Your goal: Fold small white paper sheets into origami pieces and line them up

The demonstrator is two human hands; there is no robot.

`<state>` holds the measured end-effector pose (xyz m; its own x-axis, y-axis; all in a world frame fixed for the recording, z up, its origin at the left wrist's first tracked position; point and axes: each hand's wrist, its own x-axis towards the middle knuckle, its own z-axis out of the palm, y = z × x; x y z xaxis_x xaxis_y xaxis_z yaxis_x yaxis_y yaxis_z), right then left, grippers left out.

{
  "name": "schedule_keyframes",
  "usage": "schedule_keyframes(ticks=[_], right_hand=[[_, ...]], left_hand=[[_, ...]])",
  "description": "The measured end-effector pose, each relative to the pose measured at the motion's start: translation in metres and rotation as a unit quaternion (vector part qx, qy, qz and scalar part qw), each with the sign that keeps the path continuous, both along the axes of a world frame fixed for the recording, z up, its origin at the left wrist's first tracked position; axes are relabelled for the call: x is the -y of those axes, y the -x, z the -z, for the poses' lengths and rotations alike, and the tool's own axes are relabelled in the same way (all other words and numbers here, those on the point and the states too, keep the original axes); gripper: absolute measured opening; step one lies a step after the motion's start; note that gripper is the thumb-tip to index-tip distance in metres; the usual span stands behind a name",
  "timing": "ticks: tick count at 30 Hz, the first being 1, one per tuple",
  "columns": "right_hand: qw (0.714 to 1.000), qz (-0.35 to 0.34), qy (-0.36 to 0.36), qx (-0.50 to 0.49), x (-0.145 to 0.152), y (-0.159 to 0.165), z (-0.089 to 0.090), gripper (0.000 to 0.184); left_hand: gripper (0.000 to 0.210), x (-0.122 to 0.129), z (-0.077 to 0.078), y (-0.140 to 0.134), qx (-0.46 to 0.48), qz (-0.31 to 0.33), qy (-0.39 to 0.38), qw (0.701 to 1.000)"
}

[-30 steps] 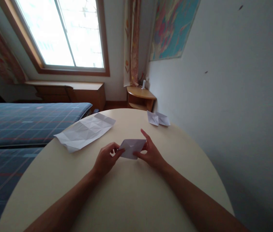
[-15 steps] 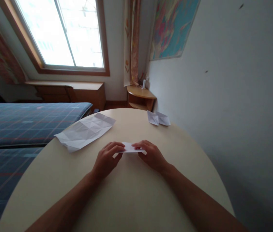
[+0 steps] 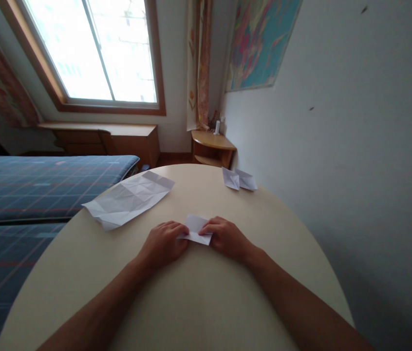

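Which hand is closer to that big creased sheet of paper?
Left. The left hand is apart from the creased sheet, on its near right side; the right hand is farther right, across the small folded paper.

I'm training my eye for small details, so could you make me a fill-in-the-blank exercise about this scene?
1. The folded piece held by the left hand and right hand is made of white ____.
2. As the person sees it, the large creased sheet lies on the table's ____ side.
3. The folded shapes near the wall number ____.
4. The plaid mattress is mainly coloured ____.

Missing words: paper; left; two; blue.
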<state>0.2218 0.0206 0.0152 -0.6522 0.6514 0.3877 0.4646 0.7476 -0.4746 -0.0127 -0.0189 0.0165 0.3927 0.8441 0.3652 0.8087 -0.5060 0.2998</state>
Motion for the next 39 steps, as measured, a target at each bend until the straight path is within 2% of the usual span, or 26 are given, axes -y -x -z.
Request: schedule_keyframes(ticks=[5,9,13,17,22,26,29,39], right_hand=[[1.0,-0.013,0.001,0.017,0.0,-0.001,-0.005,0.027],[0.999,0.016,0.005,0.047,0.001,0.001,-0.01,0.013],[0.996,0.068,0.033,0.052,0.002,0.002,-0.01,0.018],[0.994,0.095,0.058,0.015,0.001,0.002,-0.007,0.027],[0.995,0.08,0.047,-0.026,0.0,0.0,-0.005,0.04],[0.997,0.07,0.028,-0.009,-0.001,-0.002,-0.004,0.043],[0.997,0.068,0.021,0.012,-0.003,-0.002,-0.002,0.04],[0.996,0.047,-0.017,0.073,0.0,-0.002,-0.004,0.038]], left_hand=[[0.015,0.001,-0.001,-0.001,0.002,0.023,0.0,1.0],[0.025,-0.001,0.001,-0.001,0.004,0.024,0.001,1.0],[0.032,-0.002,0.001,-0.001,0.004,0.03,0.0,1.0],[0.032,-0.003,0.002,-0.001,-0.001,0.018,-0.006,1.0],[0.03,-0.004,0.006,0.001,-0.009,-0.005,-0.014,1.0],[0.022,-0.004,0.008,0.0,0.006,-0.043,-0.006,0.999],[0.033,-0.004,0.008,0.0,0.017,-0.054,0.006,0.998],[0.027,-0.005,0.014,0.003,0.014,0.024,-0.002,1.0]])
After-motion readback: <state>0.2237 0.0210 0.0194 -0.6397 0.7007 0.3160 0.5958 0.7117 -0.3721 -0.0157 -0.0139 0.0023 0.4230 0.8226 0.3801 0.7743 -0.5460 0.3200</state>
